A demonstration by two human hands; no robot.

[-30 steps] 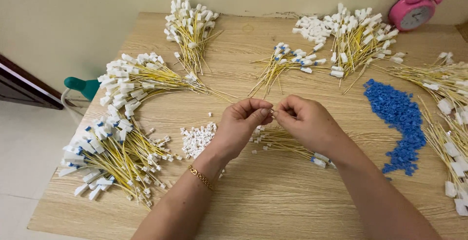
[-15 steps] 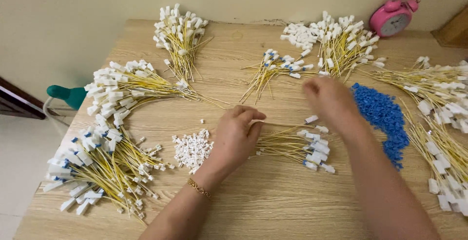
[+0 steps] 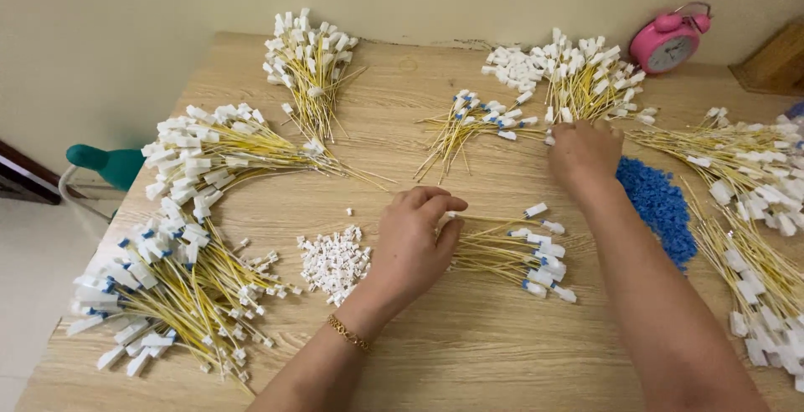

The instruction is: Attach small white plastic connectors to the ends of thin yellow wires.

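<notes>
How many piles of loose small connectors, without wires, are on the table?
3: white connector pile beside the left hand, blue connector pile by the right forearm, white pile at the back. Others may be hidden.

A single head-worn camera looks steeply down and forward over the pale wooden tabletop, close above it; the cream wall lies beyond its far edge, and both forearms enter from below.
</notes>
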